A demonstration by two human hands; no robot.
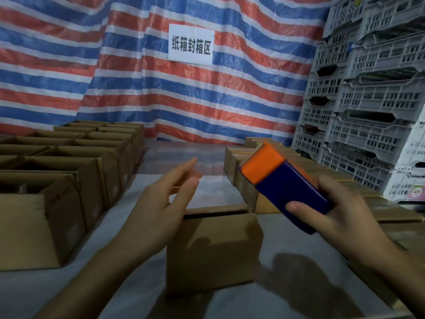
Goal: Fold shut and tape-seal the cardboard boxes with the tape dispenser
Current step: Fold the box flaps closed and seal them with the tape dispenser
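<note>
Right in the middle there's one plain brown cardboard box point(213, 247) sitting on the grey tabletop point(218, 192). Its top flaps look folded down, with a dark gap along the far top edge, though it's a bit blurry.

There's one boxy blue plastic tape dispenser with an orange end point(285, 180). It's up in the air, to the right of that box and a little past it, tilted so the orange end points up and away.

Two bare hands are in play. The right hand point(340, 212) has its grip closed round the blue end, thumb laid across the near face. The left hand point(161, 203) is over the box's far left corner with its fingers straight and loosely spread, so that grip is open and carrying nothing. I can't tell if it's touching the cardboard.

Along the left are two rows of open-topped cardboard boxes point(69, 180), and along the right is a batch of closed ones point(395, 214). Both overlap too much to count properly.

Behind those, grey slotted plastic crates point(368, 100) are stacked at least five high. The back wall is a red, white and blue striped tarp point(69, 65) with one white paper sign point(190, 44) on it.
</note>
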